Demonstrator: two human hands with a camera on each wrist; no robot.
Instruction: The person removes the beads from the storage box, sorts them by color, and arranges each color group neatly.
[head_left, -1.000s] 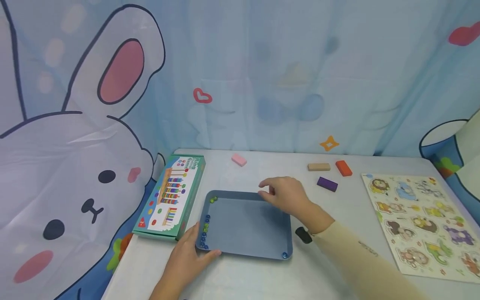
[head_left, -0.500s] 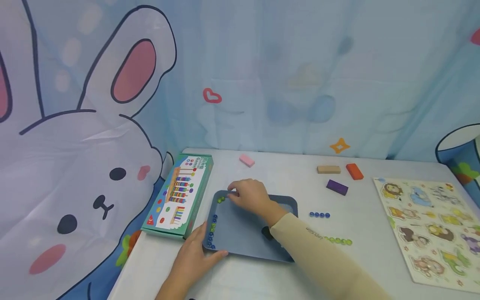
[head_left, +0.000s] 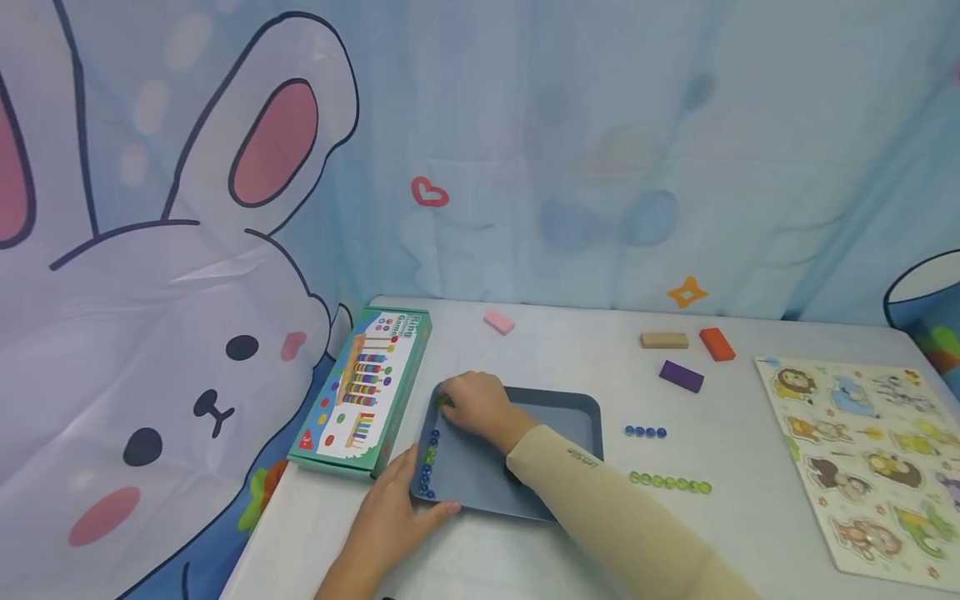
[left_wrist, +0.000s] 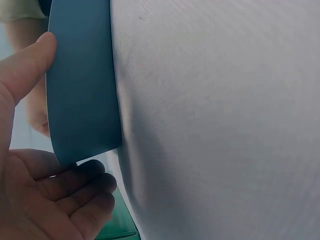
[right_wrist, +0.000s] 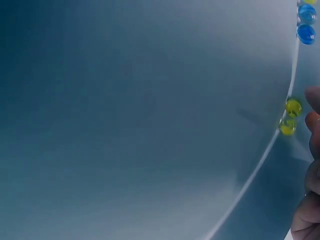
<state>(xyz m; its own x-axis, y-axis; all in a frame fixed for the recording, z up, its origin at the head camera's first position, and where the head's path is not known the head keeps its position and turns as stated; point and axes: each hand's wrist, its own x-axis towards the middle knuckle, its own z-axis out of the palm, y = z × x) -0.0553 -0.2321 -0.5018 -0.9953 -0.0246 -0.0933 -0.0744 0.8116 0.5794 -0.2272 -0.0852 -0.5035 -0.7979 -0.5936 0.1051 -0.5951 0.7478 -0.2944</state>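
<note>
- At the far-left corner of the blue tray [head_left: 577, 412], the right hand [head_left: 474, 404] has its fingers [right_wrist: 314, 125] curled down just beside two green beads [right_wrist: 290, 116]; whether they pinch a bead cannot be told.
- Those beads lie against the tray's rim, with blue beads [right_wrist: 306, 24] further along the same edge.
- At the tray's near-left corner, the left hand [head_left: 390, 518] grips the rim: thumb [left_wrist: 30, 65] on top, other fingers loosely bent under the corner.
- Outward on the white table [head_left: 750, 417]: a short row of blue beads [head_left: 645, 432] and a longer row of green beads [head_left: 670, 482] right of the tray.
- A green game box [head_left: 365, 390] lies just left of the tray; an animal puzzle board [head_left: 870, 454] lies far right.
</note>
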